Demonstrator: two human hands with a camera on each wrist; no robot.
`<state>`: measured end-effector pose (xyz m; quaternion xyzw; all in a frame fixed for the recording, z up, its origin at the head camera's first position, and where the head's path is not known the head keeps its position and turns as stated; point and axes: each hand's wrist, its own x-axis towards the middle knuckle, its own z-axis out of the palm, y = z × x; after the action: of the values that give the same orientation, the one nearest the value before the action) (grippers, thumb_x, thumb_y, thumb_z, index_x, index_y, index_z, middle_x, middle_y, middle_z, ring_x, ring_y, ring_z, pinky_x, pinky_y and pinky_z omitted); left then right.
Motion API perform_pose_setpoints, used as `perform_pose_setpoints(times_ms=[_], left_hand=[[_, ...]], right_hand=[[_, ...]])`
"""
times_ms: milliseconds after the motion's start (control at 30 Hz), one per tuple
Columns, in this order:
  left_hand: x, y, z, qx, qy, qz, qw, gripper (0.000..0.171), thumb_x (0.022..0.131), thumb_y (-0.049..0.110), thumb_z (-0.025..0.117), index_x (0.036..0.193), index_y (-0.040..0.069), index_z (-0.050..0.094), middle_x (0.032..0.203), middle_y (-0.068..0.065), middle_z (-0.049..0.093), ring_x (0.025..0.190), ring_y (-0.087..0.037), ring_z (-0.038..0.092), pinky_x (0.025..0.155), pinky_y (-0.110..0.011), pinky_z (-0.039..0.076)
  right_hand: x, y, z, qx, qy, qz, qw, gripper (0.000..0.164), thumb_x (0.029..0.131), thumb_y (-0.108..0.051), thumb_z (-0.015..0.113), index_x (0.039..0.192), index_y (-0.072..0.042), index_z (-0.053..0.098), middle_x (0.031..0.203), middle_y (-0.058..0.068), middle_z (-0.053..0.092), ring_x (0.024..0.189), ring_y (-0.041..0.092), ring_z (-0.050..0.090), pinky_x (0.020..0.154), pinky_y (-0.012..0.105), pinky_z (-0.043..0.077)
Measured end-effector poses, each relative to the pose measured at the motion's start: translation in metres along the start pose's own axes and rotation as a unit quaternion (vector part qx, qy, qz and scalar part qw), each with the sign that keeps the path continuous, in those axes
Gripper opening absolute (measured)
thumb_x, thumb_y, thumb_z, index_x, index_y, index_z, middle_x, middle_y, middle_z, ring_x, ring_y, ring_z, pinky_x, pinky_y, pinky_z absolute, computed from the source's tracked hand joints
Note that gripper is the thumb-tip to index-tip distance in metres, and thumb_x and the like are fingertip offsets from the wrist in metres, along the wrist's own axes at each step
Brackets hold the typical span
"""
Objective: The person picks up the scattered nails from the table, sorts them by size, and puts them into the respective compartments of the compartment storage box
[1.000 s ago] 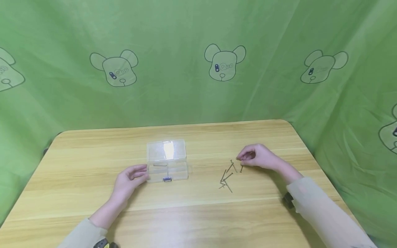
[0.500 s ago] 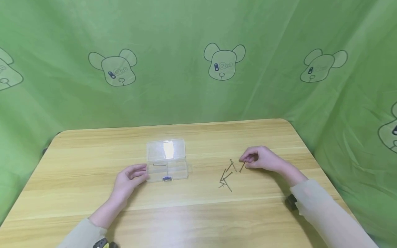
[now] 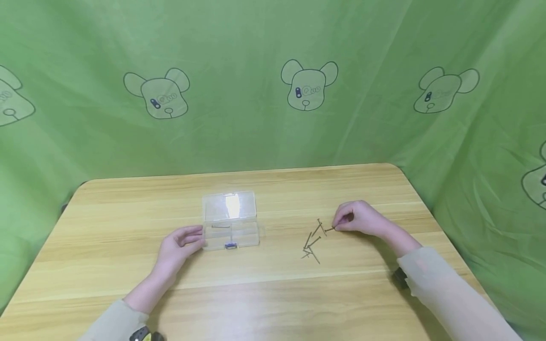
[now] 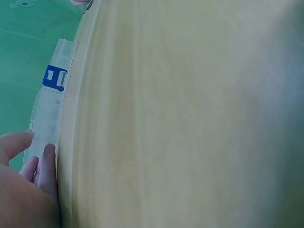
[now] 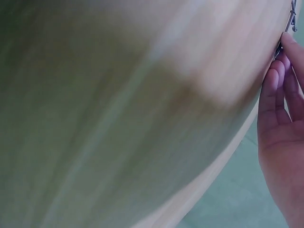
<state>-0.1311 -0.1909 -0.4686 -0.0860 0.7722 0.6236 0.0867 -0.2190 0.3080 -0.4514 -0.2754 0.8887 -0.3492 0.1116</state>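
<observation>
My left hand [image 3: 177, 246] holds the left end of a clear plastic box [image 3: 244, 240]. In the left wrist view the thumb is at its upper edge and the fingers lie lower along its side. The box stands with its lid raised, a blue latch [image 4: 55, 78] at the front, and one thin silvery screw [image 3: 220, 226] in its left part. My right hand [image 3: 356, 217] pinches a brown screw [image 3: 329, 230], head pointing left, close over the table; the fingertips hide its other end. Just left of that hand lies a loose group of several screws [image 3: 314, 242].
The wooden table [image 3: 273, 298] has a rounded far right corner. Green cloth [image 3: 239, 142] with bear-head prints hangs behind it and at the sides. Bare tabletop shows between the box and the loose screws.
My right hand has drawn slightly right, and the screw in its fingertips has turned from pointing down to lying nearly level. My left hand and the box stay in place.
</observation>
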Motion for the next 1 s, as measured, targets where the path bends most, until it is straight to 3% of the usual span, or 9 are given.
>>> perform_pose_setpoints(times_ms=[167,567,1000], left_hand=[[0.000,0.000,0.000,0.002,0.002,0.000,1.0000,0.053,0.096,0.005,0.075,0.145,-0.003,0.058,0.149,-0.022,0.063,0.099,0.011,0.065,0.094,-0.006,0.053],[0.001,0.000,0.001,-0.005,0.002,0.002,1.0000,0.052,0.096,0.003,0.075,0.144,-0.005,0.057,0.148,-0.025,0.062,0.097,0.011,0.066,0.092,-0.007,0.055],[0.002,-0.001,0.000,-0.007,0.004,0.004,1.0000,0.052,0.096,0.004,0.075,0.144,-0.005,0.058,0.147,-0.024,0.063,0.097,0.011,0.066,0.092,-0.007,0.055]], right_hand=[[0.000,0.000,0.001,0.004,0.006,-0.018,1.000,0.012,0.085,0.004,0.082,0.088,-0.007,0.081,0.087,0.009,0.077,0.078,0.001,0.064,0.073,0.018,0.059],[0.006,-0.006,-0.001,0.002,0.009,0.029,1.000,0.009,0.088,-0.002,0.083,0.092,-0.010,0.081,0.091,0.011,0.079,0.081,0.003,0.065,0.078,0.019,0.060],[0.052,-0.041,0.002,0.003,0.009,0.025,1.000,0.008,0.089,-0.004,0.082,0.095,-0.009,0.080,0.092,0.004,0.078,0.084,0.012,0.067,0.080,0.020,0.060]])
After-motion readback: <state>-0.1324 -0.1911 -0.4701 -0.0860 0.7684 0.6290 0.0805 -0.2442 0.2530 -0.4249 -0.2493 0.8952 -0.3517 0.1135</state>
